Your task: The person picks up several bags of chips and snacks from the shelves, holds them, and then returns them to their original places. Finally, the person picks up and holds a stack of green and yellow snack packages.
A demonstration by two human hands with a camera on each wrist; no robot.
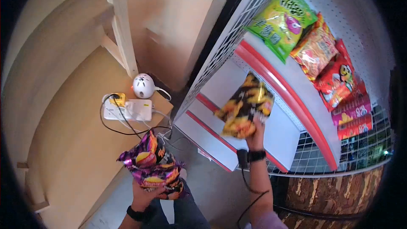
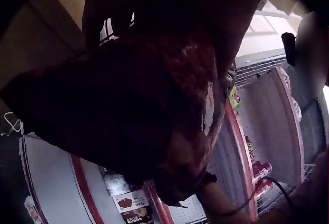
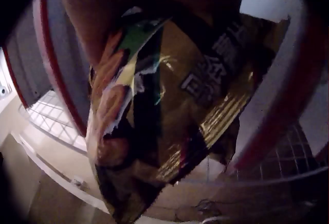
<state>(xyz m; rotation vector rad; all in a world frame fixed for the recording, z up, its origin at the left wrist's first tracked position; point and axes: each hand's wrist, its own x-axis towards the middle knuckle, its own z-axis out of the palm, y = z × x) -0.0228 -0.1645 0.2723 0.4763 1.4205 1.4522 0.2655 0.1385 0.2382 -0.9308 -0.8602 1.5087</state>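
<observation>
My right hand [image 1: 257,137] grips the lower end of a black and yellow snack bag [image 1: 248,106], held over the white lower shelves [image 1: 280,131]. The same bag [image 3: 175,100] fills the middle of the right wrist view, below the hand. At the lower left, my left hand [image 1: 144,193] holds purple and black snack packaging [image 1: 154,165]; whether it is one bag or more I cannot tell. In the left wrist view that packaging [image 2: 128,106] is dark and hides most of the hand.
On the top shelf lie a green bag [image 1: 284,21], an orange bag [image 1: 316,48], a red bag [image 1: 338,78] and red and purple packs [image 1: 354,112]. Wire mesh [image 1: 229,42] sides the rack. A power strip [image 1: 137,109], cables and a white round device [image 1: 143,85] are at left.
</observation>
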